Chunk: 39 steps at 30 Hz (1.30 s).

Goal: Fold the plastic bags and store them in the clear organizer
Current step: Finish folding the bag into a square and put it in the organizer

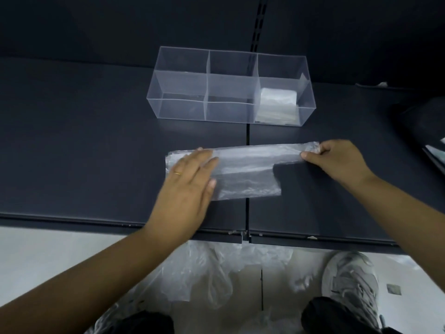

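Observation:
A clear plastic bag (248, 169) lies partly folded on the dark shelf (84, 153), with a narrow strip reaching right. My left hand (190, 179) lies flat on the bag's left end, fingers straight. My right hand (337, 160) pinches the bag's right tip between thumb and fingers. Behind the bag stands the clear organizer (183, 83), divided into several compartments. A folded white bag (277, 102) sits in its front right compartment; the other compartments show nothing inside.
Loose crumpled plastic bags (216, 273) lie on the pale floor below the shelf's front edge. A grey sneaker (354, 285) stands at the lower right. A dark object (421, 126) sits at the shelf's right edge. The shelf's back wall rises behind the organizer.

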{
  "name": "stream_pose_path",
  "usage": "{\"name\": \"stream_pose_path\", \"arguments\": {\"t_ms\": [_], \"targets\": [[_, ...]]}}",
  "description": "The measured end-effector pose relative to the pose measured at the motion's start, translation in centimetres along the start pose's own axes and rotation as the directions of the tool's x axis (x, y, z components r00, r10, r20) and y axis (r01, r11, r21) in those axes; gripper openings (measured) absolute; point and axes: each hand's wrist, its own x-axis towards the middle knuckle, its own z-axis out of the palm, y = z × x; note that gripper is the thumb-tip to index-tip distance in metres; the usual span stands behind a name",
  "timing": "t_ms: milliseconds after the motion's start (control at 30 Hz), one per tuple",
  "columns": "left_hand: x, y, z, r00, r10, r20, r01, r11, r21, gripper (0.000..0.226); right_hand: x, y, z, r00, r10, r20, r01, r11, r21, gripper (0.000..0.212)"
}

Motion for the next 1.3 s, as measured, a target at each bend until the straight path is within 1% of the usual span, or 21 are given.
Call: {"name": "stream_pose_path", "arguments": {"t_ms": [67,133,167,200,233,267,333,400,433,467,567,767,833,900,933,1000,1067,1133,1200,1233,1300], "targets": [[-0.2,-0.3,1.3,0.967,-0.119,0.224,0.106,0.992,0.068,0.066,-0.3,-0.6,-0.4,1.000,0.014,0.017,-0.014,1.000,-0.017,0.039],[-0.9,-1.4,2.6,0.937,-0.174,0.301,0.103,0.966,0.236,0.076,-0.8,-1.7,-0.6,0.999,0.023,-0.037,-0.026,0.997,-0.074,0.019],[-1.2,-1.9,3.0,0.935,-0.173,0.310,0.075,0.950,0.304,0.078,-1.4,-2.5,-0.5,0.991,-0.017,-0.131,-0.002,0.989,-0.148,0.025],[-1.4,-2.1,3.2,0.935,-0.170,0.313,0.056,0.938,0.342,0.080,-2.1,-3.6,-0.2,0.969,-0.119,-0.218,0.067,0.971,-0.231,0.037],[-1.4,-2.1,3.3,0.933,-0.169,0.318,0.048,0.933,0.356,0.080,-3.0,-5.0,0.5,0.927,-0.265,-0.265,0.189,0.941,-0.280,0.045],[-1.4,-2.0,3.3,0.931,-0.168,0.323,0.046,0.934,0.353,0.080,-4.2,-6.7,1.5,0.883,-0.405,-0.237,0.339,0.900,-0.272,0.050],[-1.2,-1.9,3.5,0.932,-0.160,0.324,0.041,0.938,0.345,0.080,-6.8,-9.8,4.5,0.797,-0.604,0.014,0.600,0.789,-0.132,0.055],[-1.1,-1.9,3.6,0.933,-0.147,0.328,0.024,0.937,0.349,0.080,-8.4,-11.4,7.6,0.711,-0.655,0.257,0.684,0.728,-0.038,0.057],[-1.1,-2.0,3.7,0.932,-0.139,0.333,0.016,0.938,0.347,0.081,-8.6,-11.3,8.9,0.697,-0.647,0.308,0.695,0.716,-0.069,0.059],[-1.1,-2.0,3.7,0.934,-0.129,0.332,0.009,0.940,0.341,0.082,-8.2,-10.7,9.7,0.709,-0.622,0.332,0.692,0.705,-0.154,0.061],[-1.1,-2.3,3.0,0.935,-0.113,0.337,-0.001,0.947,0.321,0.086,-5.6,-7.6,9.3,0.786,-0.540,0.300,0.618,0.695,-0.368,0.065],[-1.9,-6.2,1.1,0.926,-0.243,0.288,0.124,0.918,0.376,0.098,-3.4,-0.9,4.8,0.916,-0.365,0.164,0.398,0.789,-0.468,0.064],[-2.1,-6.7,0.5,0.923,-0.269,0.276,0.161,0.920,0.357,0.101,-3.8,-0.6,3.7,0.919,-0.391,0.054,0.374,0.818,-0.438,0.064],[-2.1,-6.3,0.1,0.942,-0.239,0.237,0.168,0.944,0.283,0.097,-5.2,-1.1,3.1,0.862,-0.506,-0.030,0.470,0.819,-0.330,0.057],[-2.1,-5.7,-0.1,0.962,-0.175,0.210,0.127,0.966,0.223,0.092,-6.1,-1.4,3.0,0.819,-0.572,-0.036,0.542,0.794,-0.274,0.049],[-2.0,-4.0,0.0,0.983,0.001,0.182,-0.019,0.995,0.099,0.079,-7.5,-1.6,3.1,0.750,-0.661,0.032,0.649,0.725,-0.228,0.034],[-2.0,-2.4,0.7,0.967,0.127,0.221,-0.134,0.991,0.017,0.069,-7.9,-1.8,3.4,0.746,-0.659,0.101,0.663,0.719,-0.206,0.023],[-2.1,-1.1,1.5,0.950,0.160,0.269,-0.167,0.986,0.003,0.069,-7.7,-1.9,3.5,0.761,-0.641,0.102,0.647,0.736,-0.201,0.012],[-2.1,-0.5,2.1,0.950,0.153,0.273,-0.169,0.985,0.035,0.071,-7.3,-2.2,3.6,0.765,-0.627,0.148,0.644,0.736,-0.209,0.009],[-2.1,-0.5,2.2,0.956,0.141,0.257,-0.156,0.987,0.038,0.069,-7.0,-2.4,3.4,0.767,-0.611,0.196,0.640,0.748,-0.174,0.009],[-1.7,-0.8,2.2,0.979,0.110,0.173,-0.117,0.993,0.029,0.059,-6.4,-2.8,2.6,0.777,-0.553,0.300,0.578,0.816,0.006,0.011]]}}
